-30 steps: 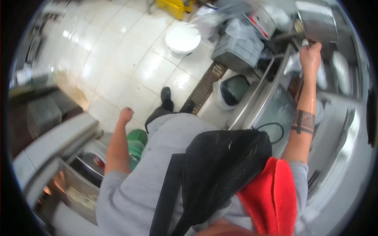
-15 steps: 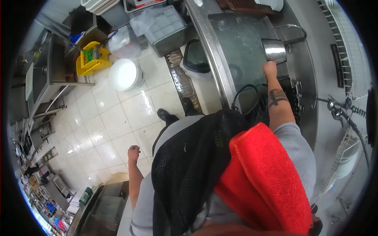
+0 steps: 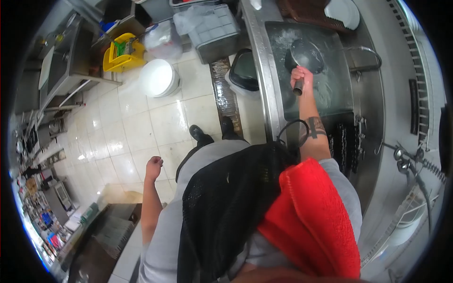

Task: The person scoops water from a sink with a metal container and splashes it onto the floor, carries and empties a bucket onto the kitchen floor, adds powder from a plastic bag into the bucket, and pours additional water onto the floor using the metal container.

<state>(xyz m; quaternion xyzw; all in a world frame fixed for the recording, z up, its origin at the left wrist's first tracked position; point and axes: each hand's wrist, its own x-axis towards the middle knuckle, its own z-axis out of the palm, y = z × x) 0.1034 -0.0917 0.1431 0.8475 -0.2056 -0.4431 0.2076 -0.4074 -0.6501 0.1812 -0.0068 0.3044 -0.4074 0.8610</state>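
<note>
My right hand (image 3: 302,75) is closed around the handle of a round metal saucepan (image 3: 307,55). The saucepan sits low in the water of a steel sink (image 3: 267,70), and the handle's end sticks out below my fist. Part of its body is under the rippled water. Well away from the sink, my left hand (image 3: 154,168) hangs over the tiled floor with its fingers curled in and nothing visible in them. A red towel (image 3: 314,221) drapes over my front, beside black mesh cloth (image 3: 226,203).
A curved faucet (image 3: 368,54) reaches over the sink's right side. Black mats or racks (image 3: 343,146) lie nearer me. On the floor stand a white bucket (image 3: 159,79), a yellow mop bucket (image 3: 125,54), a grey bin (image 3: 214,35) and a black-lidded bin (image 3: 245,70). White plates (image 3: 344,13) stand behind the sink.
My right hand has moved the saucepan left, from beside the faucet into the middle of the sink, and tilted it so its round opening shows. The water is more stirred. My left hand has shifted slightly.
</note>
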